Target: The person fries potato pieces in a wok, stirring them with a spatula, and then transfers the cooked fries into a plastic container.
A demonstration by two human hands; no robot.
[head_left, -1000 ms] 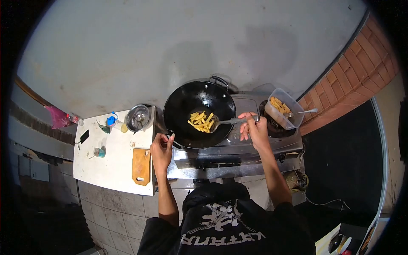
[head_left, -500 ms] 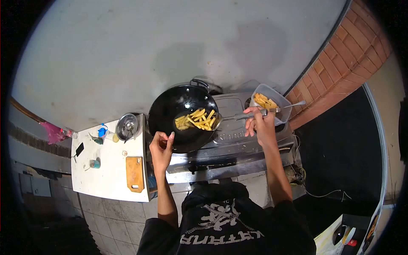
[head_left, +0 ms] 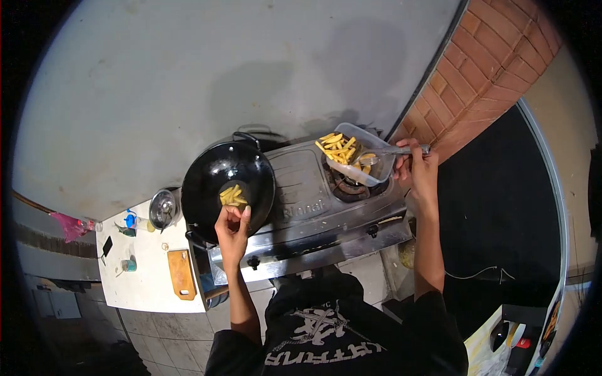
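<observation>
My right hand (head_left: pixel 417 166) grips the grey handle of a metal spatula (head_left: pixel 389 150) over a clear plastic container (head_left: pixel 378 178) on the right of the stove. A heap of fries (head_left: pixel 337 149) lies at the container's left side, by the spatula's blade; some overhang the rim. My left hand (head_left: pixel 232 235) is over the near part of a black wok (head_left: pixel 204 182), fingers curled against the thumb. Whether anything is between them is hidden. Just beyond those fingertips, a small pile of fries (head_left: pixel 232 194) lies in the wok's bottom.
The wok and container stand on a two-burner stove (head_left: pixel 301 182); a burner (head_left: pixel 350 190) shows below the container. On the white table (head_left: pixel 147 276) at left are a metal bowl (head_left: pixel 163 210), a wooden cutting board (head_left: pixel 182 276) and a phone (head_left: pixel 107 246). A brick pillar (head_left: pixel 476 69) rises at right.
The spatula has moved from the wok to the container, carrying fries. Fewer fries show in the wok. My left hand now appears farther over the wok, and the view has shifted right.
</observation>
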